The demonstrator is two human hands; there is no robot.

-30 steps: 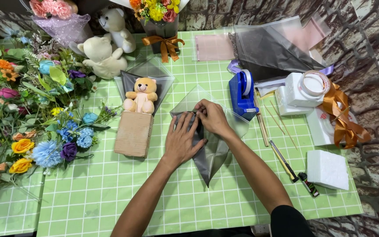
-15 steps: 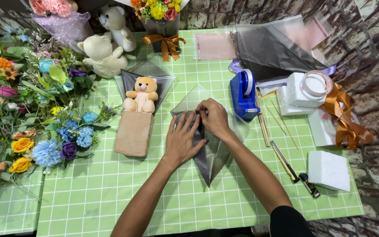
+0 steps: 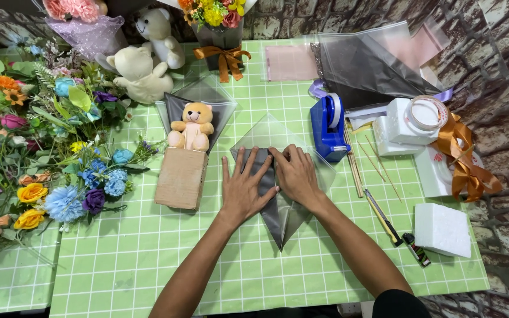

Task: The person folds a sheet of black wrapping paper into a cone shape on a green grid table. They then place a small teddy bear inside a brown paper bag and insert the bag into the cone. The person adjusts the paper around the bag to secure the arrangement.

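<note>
pressed flat, fingers spread — left hand (image 3: 244, 189) and right hand (image 3: 295, 174) on grey wrapping sheet (image 3: 278, 218), blue tape dispenser (image 3: 327, 128) just beyond right fingertips.

Single head-worn view, looking steeply down, near overhead.
Faces away from wearer across green checked tablecloth (image 3: 148, 271); forearms enter from bottom edge, close range; far table edge and grey brick-pattern wall (image 3: 502, 35) at top; no second view to overlap.

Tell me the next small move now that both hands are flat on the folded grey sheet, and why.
Probably press along the fold: the left hand and right hand lie flat on the grey sheet, folded to a point toward the person.
</note>
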